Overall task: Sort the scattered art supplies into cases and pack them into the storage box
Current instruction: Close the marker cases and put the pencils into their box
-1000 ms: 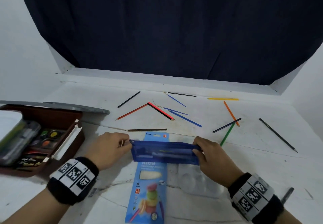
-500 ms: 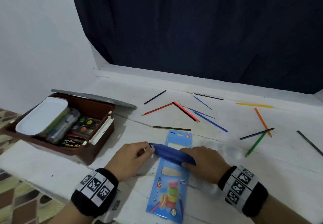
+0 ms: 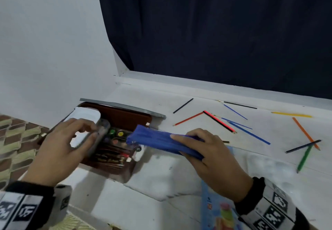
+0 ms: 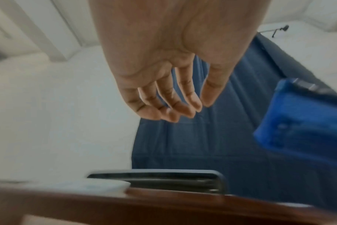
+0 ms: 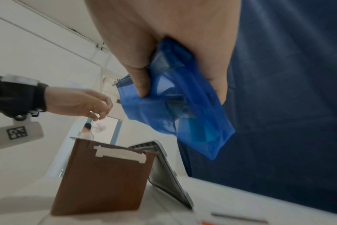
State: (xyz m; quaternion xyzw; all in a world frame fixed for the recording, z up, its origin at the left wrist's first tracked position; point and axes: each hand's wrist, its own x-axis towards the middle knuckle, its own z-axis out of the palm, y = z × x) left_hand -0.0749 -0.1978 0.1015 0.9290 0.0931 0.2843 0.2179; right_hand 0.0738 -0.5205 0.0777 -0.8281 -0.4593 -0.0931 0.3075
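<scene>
My right hand (image 3: pixel 190 147) grips a blue mesh pencil case (image 3: pixel 158 140) and holds it tilted in the air, its zip end over the right edge of the brown storage box (image 3: pixel 125 119). In the right wrist view the thumb (image 5: pixel 140 79) pinches the blue case (image 5: pixel 173 114) above the box (image 5: pixel 102 175). My left hand (image 3: pixel 89 131) hovers over the box's left half with fingers relaxed, above a white palette (image 3: pixel 86 114). The left wrist view shows this hand (image 4: pixel 173 106) holding nothing, with the blue case (image 4: pixel 298 129) to its right.
Several coloured pencils (image 3: pixel 233 122) lie scattered on the white table at the right. A blue pencil pack (image 3: pixel 219 211) lies flat under my right wrist. The box's grey lid (image 3: pixel 122 105) lies behind it. Paint pots (image 3: pixel 116 132) fill the box's middle. Patterned floor (image 3: pixel 14 140) lies beyond the left edge.
My right hand lifted the blue case off the pencil pack and carried it left toward the box. My left hand let go of the case and moved over the box.
</scene>
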